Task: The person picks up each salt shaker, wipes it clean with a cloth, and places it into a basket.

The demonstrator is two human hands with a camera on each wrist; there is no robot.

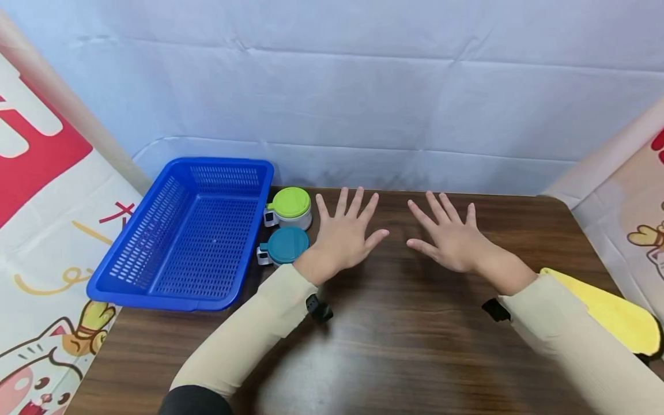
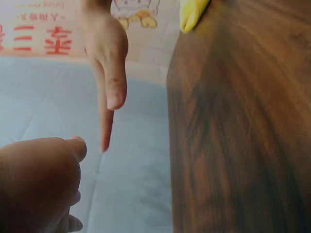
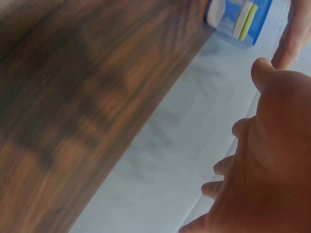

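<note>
Both hands hover above the brown wooden table with palms down and fingers spread, holding nothing. In the head view the left hand (image 1: 342, 239) is just right of two lidded jars. One jar has a lime green lid (image 1: 291, 203); the nearer one has a teal lid (image 1: 287, 245), its body partly hidden by the left forearm. The right hand (image 1: 456, 242) is apart from the left, over the table's middle right. In the left wrist view the right hand (image 2: 109, 63) appears edge-on, raised off the wood. The right wrist view shows the right palm (image 3: 277, 145) from below.
A blue perforated basket (image 1: 249, 230) stands left of the jars, at the table's left edge. A yellow cloth-like item (image 1: 612, 317) lies at the right, partly behind the right sleeve. A pale sheet (image 1: 363, 104) hangs behind the table (image 1: 404, 346), with printed sheets on both sides.
</note>
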